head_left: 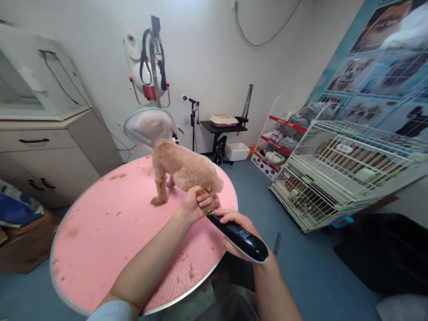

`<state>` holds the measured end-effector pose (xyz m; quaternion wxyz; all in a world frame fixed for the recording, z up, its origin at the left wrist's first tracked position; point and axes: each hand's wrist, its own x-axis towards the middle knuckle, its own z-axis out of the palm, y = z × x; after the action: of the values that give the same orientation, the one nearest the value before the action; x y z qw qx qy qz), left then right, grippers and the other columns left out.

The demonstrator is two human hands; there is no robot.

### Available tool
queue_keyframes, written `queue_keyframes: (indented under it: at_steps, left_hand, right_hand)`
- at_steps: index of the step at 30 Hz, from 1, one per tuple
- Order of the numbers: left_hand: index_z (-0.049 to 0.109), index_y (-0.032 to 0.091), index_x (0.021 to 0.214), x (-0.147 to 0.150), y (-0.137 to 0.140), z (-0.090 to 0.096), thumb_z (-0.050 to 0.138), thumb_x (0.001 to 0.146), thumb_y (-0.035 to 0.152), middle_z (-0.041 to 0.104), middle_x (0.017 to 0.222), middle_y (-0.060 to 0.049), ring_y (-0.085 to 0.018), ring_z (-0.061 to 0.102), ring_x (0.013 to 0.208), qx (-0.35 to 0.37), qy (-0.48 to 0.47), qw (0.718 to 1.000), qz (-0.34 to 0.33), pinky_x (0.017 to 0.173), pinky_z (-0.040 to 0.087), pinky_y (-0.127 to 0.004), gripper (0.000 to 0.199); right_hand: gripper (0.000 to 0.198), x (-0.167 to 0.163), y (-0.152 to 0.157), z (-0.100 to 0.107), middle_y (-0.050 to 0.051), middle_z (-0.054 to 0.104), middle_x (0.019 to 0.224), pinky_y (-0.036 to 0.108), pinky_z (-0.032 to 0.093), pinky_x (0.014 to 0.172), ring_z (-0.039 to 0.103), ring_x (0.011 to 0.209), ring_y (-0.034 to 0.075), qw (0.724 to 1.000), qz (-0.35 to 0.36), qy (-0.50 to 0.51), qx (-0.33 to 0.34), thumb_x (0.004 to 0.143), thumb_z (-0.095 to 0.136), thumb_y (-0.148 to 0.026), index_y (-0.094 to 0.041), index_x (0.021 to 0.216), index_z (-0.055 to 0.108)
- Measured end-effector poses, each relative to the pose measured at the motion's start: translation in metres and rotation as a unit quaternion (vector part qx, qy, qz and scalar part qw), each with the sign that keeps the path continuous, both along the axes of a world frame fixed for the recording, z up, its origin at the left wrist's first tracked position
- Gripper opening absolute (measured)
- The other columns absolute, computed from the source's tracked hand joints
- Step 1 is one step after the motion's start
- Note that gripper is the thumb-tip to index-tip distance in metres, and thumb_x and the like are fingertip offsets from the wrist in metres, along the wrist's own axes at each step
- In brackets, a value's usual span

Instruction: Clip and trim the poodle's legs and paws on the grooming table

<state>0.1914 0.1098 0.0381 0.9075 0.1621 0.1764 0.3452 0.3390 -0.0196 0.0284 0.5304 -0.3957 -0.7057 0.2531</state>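
Head view: on a pink table (107,232), a dog (187,167) stands just beyond both hands, its head blurred behind a cone (132,129). Left hand (194,205), arm stretched forward, wraps a hind paw (207,208), partly hiding it. Clippers (244,240) point there, blade contact unclear, clasped by the right hand (241,219).

A curly tan dog (187,167) stands on the round pink desk (123,227); to its left is a boxy grey cabinet (43,162), right a white wire cage (317,171), before which lies what may be black fabric (391,258).
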Motion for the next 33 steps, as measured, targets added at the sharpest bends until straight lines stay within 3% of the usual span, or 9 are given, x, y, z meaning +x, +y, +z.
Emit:
queue_keyframes:
  at_steps: [4, 7, 10, 13, 15, 18, 22, 27, 33]
  left_hand:
    - [0.056, 0.011, 0.062, -0.003, 0.004, -0.002, 0.040, 0.073, 0.011, 0.026, 0.035, 0.006, -0.006, 0.026, 0.030, -0.006, 0.008, 1.000, -0.004, 0.048, 0.044, -0.023, 0.019]
    - [0.054, 0.012, 0.064, -0.005, 0.005, -0.002, 0.040, 0.072, 0.011, 0.024, 0.034, 0.007, -0.007, 0.025, 0.029, -0.019, 0.006, 1.000, -0.008, 0.044, 0.039, -0.022, 0.016]
    - [0.052, 0.012, 0.064, -0.006, 0.005, 0.000, 0.041, 0.070, 0.010, 0.025, 0.036, 0.007, -0.006, 0.024, 0.030, -0.038, -0.007, 0.999, -0.011, 0.040, 0.033, -0.019, 0.013]
    - [0.052, 0.010, 0.067, -0.006, 0.007, -0.001, 0.042, 0.068, 0.009, 0.028, 0.040, 0.007, -0.004, 0.024, 0.031, -0.045, -0.030, 0.998, -0.018, 0.037, 0.029, -0.017, 0.010]
    - [0.053, 0.009, 0.070, -0.006, 0.008, -0.003, 0.044, 0.069, 0.011, 0.034, 0.045, 0.005, -0.005, 0.031, 0.035, -0.036, -0.053, 0.998, -0.027, 0.036, 0.028, -0.016, 0.010]
    - [0.053, 0.009, 0.074, -0.005, 0.010, -0.008, 0.045, 0.070, 0.013, 0.041, 0.051, 0.002, -0.007, 0.039, 0.042, -0.030, -0.087, 0.995, -0.024, 0.033, 0.025, -0.014, 0.010]
    - [0.051, 0.011, 0.073, -0.005, 0.009, -0.012, 0.045, 0.073, 0.014, 0.038, 0.048, 0.004, -0.006, 0.036, 0.038, -0.040, -0.118, 0.992, -0.009, 0.031, 0.022, -0.013, 0.007]
    - [0.049, 0.013, 0.070, -0.004, 0.006, -0.009, 0.042, 0.072, 0.009, 0.035, 0.043, 0.005, -0.006, 0.034, 0.034, -0.054, -0.114, 0.992, 0.002, 0.030, 0.018, -0.013, 0.008]
    - [0.049, 0.014, 0.068, -0.004, 0.003, -0.007, 0.041, 0.073, 0.008, 0.035, 0.040, 0.006, -0.006, 0.033, 0.032, -0.068, -0.115, 0.991, 0.006, 0.029, 0.016, -0.013, 0.011]
  right_hand:
    - [0.036, 0.001, -0.002, -0.008, 0.008, 0.069, 0.115, 0.049, 0.046, 0.096, 0.064, 0.107, 0.028, 0.998, 0.018, 0.034, -0.047, 0.067, 0.072, -0.014, -0.025, 0.101, 0.066]
    - [0.033, -0.001, -0.001, -0.012, 0.008, 0.068, 0.116, 0.051, 0.045, 0.098, 0.063, 0.109, 0.028, 0.992, -0.016, 0.115, -0.047, 0.067, 0.075, -0.019, -0.025, 0.098, 0.066]
    - [0.036, -0.001, 0.002, -0.015, 0.009, 0.067, 0.119, 0.053, 0.040, 0.102, 0.060, 0.112, 0.030, 0.993, 0.001, 0.106, -0.048, 0.064, 0.078, -0.022, -0.024, 0.099, 0.067]
    - [0.032, -0.001, 0.003, -0.028, 0.008, 0.071, 0.106, 0.048, 0.049, 0.092, 0.065, 0.100, 0.027, 0.981, -0.014, 0.176, -0.077, 0.068, 0.077, -0.032, -0.023, 0.096, 0.066]
    - [0.033, -0.002, 0.003, -0.044, 0.006, 0.072, 0.099, 0.038, 0.056, 0.074, 0.067, 0.077, 0.020, 0.948, -0.050, 0.300, -0.097, 0.072, 0.075, -0.040, -0.023, 0.097, 0.063]
    - [0.042, -0.010, 0.002, -0.070, 0.006, 0.072, 0.104, 0.027, 0.053, 0.055, 0.058, 0.053, 0.010, 0.877, -0.052, 0.451, -0.157, 0.073, 0.075, -0.040, -0.024, 0.107, 0.059]
    - [0.044, -0.024, 0.003, -0.092, 0.008, 0.074, 0.099, 0.024, 0.051, 0.053, 0.065, 0.063, 0.014, 0.833, -0.074, 0.522, -0.167, 0.069, 0.079, -0.038, -0.023, 0.104, 0.057]
    - [0.041, -0.038, 0.010, -0.091, 0.004, 0.073, 0.103, 0.023, 0.051, 0.055, 0.068, 0.075, 0.016, 0.795, -0.117, 0.588, -0.090, 0.070, 0.079, -0.037, -0.028, 0.102, 0.054]
    - [0.047, -0.047, 0.016, -0.080, 0.003, 0.074, 0.094, 0.021, 0.050, 0.052, 0.065, 0.064, 0.012, 0.750, -0.082, 0.641, -0.138, 0.063, 0.082, -0.044, -0.026, 0.099, 0.059]
